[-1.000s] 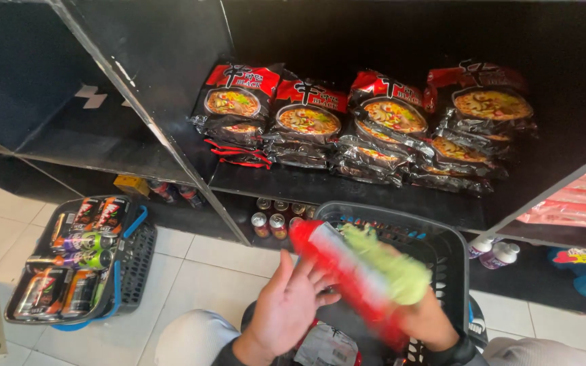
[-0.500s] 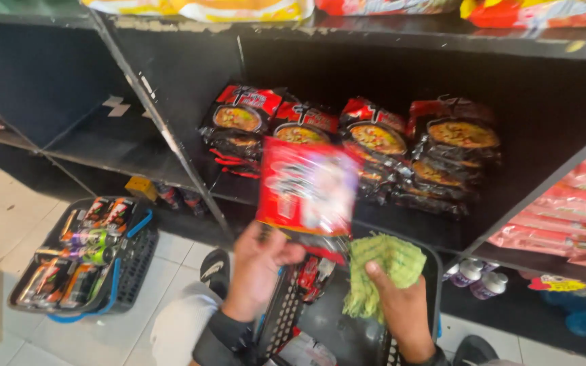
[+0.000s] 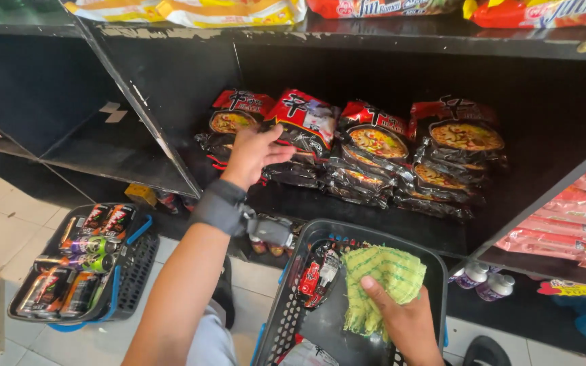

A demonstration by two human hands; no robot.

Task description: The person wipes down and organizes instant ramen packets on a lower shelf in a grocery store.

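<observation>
Head view, left to right: a basket (image 3: 127, 285) of drink cans (image 3: 83, 261) sits on the floor at near left, then the left hand (image 3: 252, 152) grips a red noodle packet (image 3: 304, 122) at the far shelf (image 3: 347, 203), among the stacked packets (image 3: 415, 159). To seat it well, the packet probably wants sliding in flat, face out, level with its neighbours. At near right the right hand (image 3: 405, 318) clutches a green cloth (image 3: 381, 278) over the dark basket (image 3: 435, 261), best kept clear of the shelf.

Glossy, crinkled plastic noodle packets (image 3: 374, 149) are shining on a matt black shelf (image 3: 374, 217). At six o'clock, a rough, woven yellow-green cloth (image 3: 381, 285) is lying over a dull plastic mesh basket (image 3: 286, 318).
</observation>
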